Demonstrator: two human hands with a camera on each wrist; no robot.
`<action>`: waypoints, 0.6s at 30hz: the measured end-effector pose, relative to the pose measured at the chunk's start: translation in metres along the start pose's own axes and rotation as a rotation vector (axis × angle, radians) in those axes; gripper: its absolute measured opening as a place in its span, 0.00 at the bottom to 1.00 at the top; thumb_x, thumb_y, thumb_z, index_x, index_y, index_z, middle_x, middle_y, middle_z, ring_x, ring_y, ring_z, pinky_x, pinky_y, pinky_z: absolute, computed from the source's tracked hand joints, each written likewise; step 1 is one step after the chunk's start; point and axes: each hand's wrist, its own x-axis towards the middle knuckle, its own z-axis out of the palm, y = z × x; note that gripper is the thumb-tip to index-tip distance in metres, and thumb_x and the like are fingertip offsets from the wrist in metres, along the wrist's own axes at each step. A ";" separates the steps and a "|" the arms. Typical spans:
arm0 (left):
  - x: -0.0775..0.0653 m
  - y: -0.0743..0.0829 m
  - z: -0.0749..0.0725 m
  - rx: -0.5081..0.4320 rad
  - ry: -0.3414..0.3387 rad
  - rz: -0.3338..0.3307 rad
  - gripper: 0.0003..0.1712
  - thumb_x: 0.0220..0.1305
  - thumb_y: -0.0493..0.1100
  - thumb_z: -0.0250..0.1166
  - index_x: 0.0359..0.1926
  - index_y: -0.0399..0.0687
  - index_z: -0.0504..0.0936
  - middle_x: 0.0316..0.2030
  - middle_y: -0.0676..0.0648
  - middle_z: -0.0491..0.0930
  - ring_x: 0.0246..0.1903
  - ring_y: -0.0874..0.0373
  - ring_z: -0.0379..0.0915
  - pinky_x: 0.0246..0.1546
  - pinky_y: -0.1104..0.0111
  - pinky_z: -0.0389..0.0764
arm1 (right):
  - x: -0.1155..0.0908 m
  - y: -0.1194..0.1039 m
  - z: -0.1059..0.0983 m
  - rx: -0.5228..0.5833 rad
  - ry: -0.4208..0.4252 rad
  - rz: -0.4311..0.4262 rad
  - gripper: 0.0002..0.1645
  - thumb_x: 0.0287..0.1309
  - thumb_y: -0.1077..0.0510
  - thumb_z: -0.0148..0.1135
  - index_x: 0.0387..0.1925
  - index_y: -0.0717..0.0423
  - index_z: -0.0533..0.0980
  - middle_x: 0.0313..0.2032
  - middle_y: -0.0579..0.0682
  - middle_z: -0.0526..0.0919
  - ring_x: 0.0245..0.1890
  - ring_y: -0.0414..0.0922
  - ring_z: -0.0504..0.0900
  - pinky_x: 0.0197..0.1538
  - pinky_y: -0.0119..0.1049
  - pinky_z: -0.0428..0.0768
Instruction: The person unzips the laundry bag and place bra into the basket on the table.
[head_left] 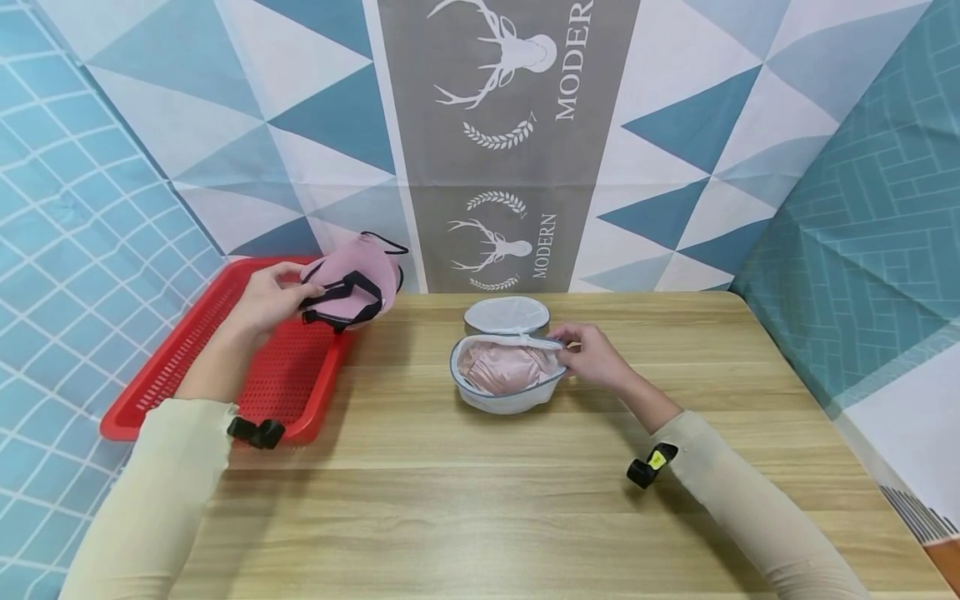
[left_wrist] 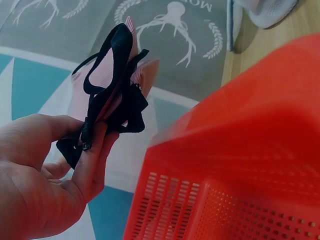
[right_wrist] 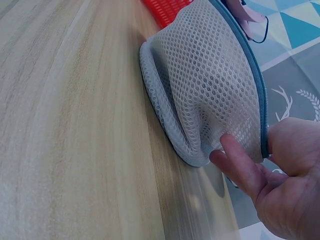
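Above the far right corner of the red basket (head_left: 326, 400), my left hand (head_left: 270, 300) pinches a pink bra (head_left: 352, 260) by its black straps. The left wrist view shows the thumb and fingers gripping the straps (left_wrist: 111, 70) near a small buckle. My right hand (head_left: 596, 358) holds the right end of a white mesh laundry bag (head_left: 502, 406) at its blue zipper edge. The bag's lid (head_left: 506, 315) is folded back, and a pale pink bra (head_left: 506, 367) lies inside. In the right wrist view, fingertips press the mesh wall (right_wrist: 205, 65) while the thumb is behind the rim.
The red basket, with perforated walls, stands at the left on the wooden table (head_left: 480, 500). A patterned cloth wall (head_left: 502, 167) rises behind the table's back edge, with tiled-pattern cloth (head_left: 67, 217) along the left. Black wrist cameras (head_left: 255, 432) stick out from both sleeves.
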 end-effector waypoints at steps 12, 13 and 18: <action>0.008 -0.009 -0.019 0.036 0.035 -0.049 0.37 0.85 0.46 0.62 0.83 0.34 0.64 0.28 0.69 0.82 0.32 0.76 0.82 0.40 0.80 0.87 | -0.001 0.001 0.001 -0.002 -0.002 0.010 0.17 0.75 0.72 0.57 0.60 0.68 0.82 0.51 0.65 0.83 0.41 0.46 0.88 0.38 0.36 0.95; 0.010 -0.009 -0.020 0.038 0.038 -0.056 0.37 0.85 0.47 0.62 0.84 0.34 0.64 0.28 0.69 0.82 0.31 0.76 0.82 0.40 0.80 0.87 | -0.001 0.002 0.001 0.000 -0.002 0.008 0.18 0.75 0.73 0.57 0.61 0.68 0.82 0.51 0.66 0.83 0.41 0.46 0.88 0.38 0.36 0.95; 0.015 -0.013 -0.023 0.047 0.057 -0.088 0.35 0.85 0.48 0.62 0.82 0.36 0.66 0.29 0.67 0.82 0.31 0.73 0.82 0.39 0.79 0.87 | 0.001 0.003 0.000 0.005 0.000 0.000 0.18 0.74 0.73 0.57 0.61 0.69 0.82 0.51 0.67 0.83 0.40 0.46 0.87 0.38 0.37 0.95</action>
